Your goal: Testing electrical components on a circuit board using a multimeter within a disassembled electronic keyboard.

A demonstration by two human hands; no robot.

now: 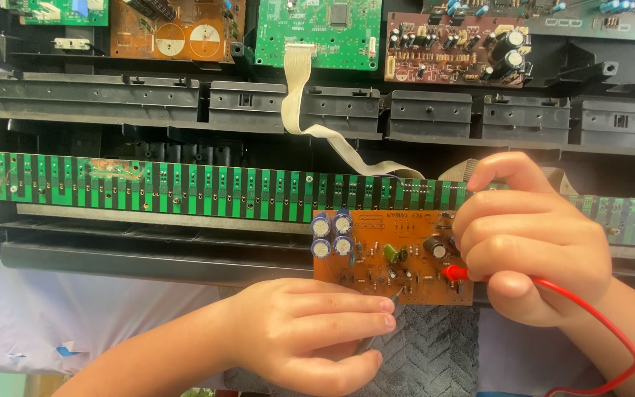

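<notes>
- At the centre of the view, the right hand (531, 239) has its fingers curled shut around a slim red test probe (456, 273), its tip down on the right part of a small orange circuit board (395, 257).
- From that grip a red lead wire (611, 323) loops out to the right and down past the wrist.
- Just below, the left hand (317, 331) pinches a thin dark probe tip (398, 292) between thumb and fingers, closed on it, and sets it against the lower edge of the same orange board.
- On the board stand four blue cylindrical capacitors (332, 235) at its left end, with a green part and a black capacitor nearer the middle.
- Under the board lies a dark grey herringbone cloth (435, 353).
- Behind it runs a long green strip board with black bars (185, 190), set in a black plastic chassis (148, 257).
- A beige flat ribbon cable (299, 95) curves down from a green circuit board (317, 33) in the row at the top.
- Beside that one sit a brown board with capacitors (453, 48) and an orange-brown board (174, 29).
</notes>
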